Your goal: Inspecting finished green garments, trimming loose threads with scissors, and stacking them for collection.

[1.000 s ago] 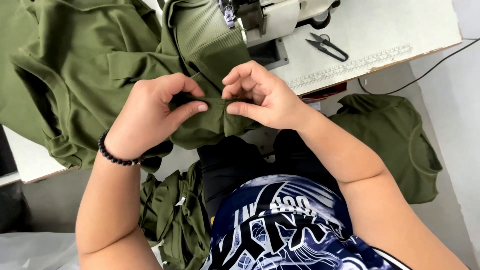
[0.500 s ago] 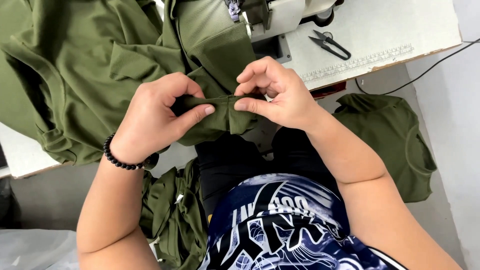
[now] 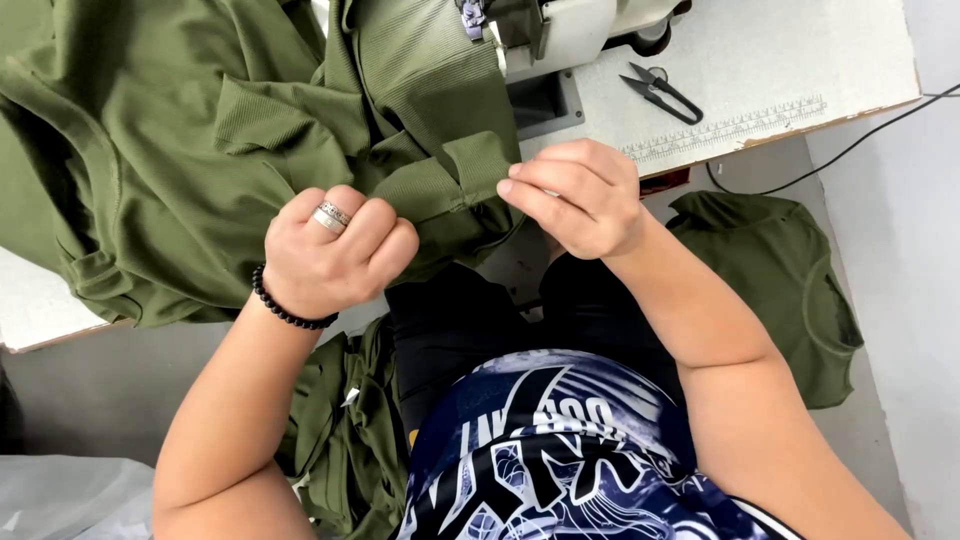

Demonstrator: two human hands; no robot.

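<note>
Where both hands pinched the ribbed cuff together a second ago, they have drawn apart. Left hand now fisted on olive garment fabric; right hand pinches the cuff's right edge, near table edge below the sewing machine, stretching it flat.

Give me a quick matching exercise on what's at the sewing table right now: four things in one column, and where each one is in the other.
Things:
1. left hand
2. right hand
3. thread snips
4. bead bracelet

Places or states:
A. lying on the white table, beside the printed ruler
B. closed in a fist on the green garment
C. around the left wrist
D. pinching the ribbed cuff at its edge

Pairs: 1-B, 2-D, 3-A, 4-C
</note>
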